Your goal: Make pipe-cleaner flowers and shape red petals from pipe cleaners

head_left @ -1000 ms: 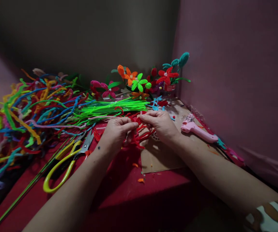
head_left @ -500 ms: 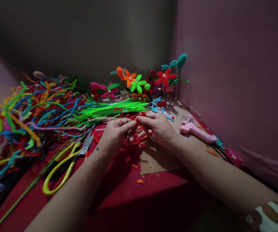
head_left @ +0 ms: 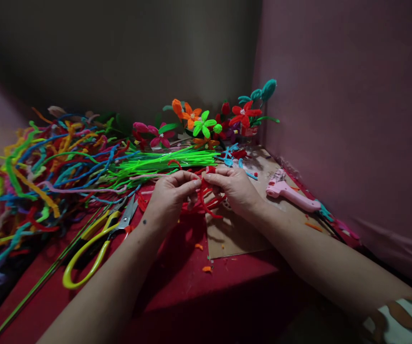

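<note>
My left hand (head_left: 172,193) and my right hand (head_left: 233,186) meet above the front of the table, thumbs and forefingers pinched close together. Between them is a red pipe cleaner (head_left: 206,206), its loose end curving down below the fingertips. The fingers partly cover it, and its exact shape there is hard to make out. A small red piece (head_left: 211,169) shows just over my right fingertips. More red strands lie behind and under both hands. Yellow-handled scissors (head_left: 100,258) rest left of my left wrist, their blades pointing away from me.
A large heap of coloured pipe cleaners (head_left: 48,162) fills the left, beside a green bundle (head_left: 170,161). Finished flowers (head_left: 203,125) stand at the back. A pink glue gun (head_left: 292,193) lies on cardboard (head_left: 242,239) at right, near the wall. Orange scraps (head_left: 207,269) dot the red tabletop.
The red pipe cleaner's loose end has swung slightly down and to the right. My left fingers have shifted a little; my right hand stays nearly in place.
</note>
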`<state>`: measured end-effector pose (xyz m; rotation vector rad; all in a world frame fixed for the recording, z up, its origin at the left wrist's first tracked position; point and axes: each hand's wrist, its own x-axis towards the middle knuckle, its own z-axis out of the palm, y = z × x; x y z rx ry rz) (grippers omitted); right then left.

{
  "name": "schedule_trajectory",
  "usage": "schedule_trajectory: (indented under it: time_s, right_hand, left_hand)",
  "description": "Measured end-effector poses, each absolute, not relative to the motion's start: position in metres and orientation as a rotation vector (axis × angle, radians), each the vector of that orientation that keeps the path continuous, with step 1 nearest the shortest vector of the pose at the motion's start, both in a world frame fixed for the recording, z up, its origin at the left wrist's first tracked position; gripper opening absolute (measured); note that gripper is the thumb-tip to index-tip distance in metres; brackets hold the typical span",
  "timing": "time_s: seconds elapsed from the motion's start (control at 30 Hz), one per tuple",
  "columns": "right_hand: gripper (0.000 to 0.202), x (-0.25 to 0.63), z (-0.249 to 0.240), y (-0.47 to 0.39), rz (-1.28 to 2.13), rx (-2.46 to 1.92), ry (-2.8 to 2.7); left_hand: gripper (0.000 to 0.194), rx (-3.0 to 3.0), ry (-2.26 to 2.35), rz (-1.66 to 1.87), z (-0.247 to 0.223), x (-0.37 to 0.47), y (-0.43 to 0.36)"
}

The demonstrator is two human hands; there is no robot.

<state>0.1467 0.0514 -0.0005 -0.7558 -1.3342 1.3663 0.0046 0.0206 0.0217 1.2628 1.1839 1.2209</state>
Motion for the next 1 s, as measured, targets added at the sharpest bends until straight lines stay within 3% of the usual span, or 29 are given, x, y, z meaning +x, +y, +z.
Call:
schedule_trajectory:
  time_s: [1.0]
  right_hand:
    - [0.016, 0.1418, -0.0029, 0.0506, 1.699, -0.699, -1.084]
  left_hand:
    - [0.014, 1.311, 1.212, 1.298, 0.0206, 0.0074, 0.0198]
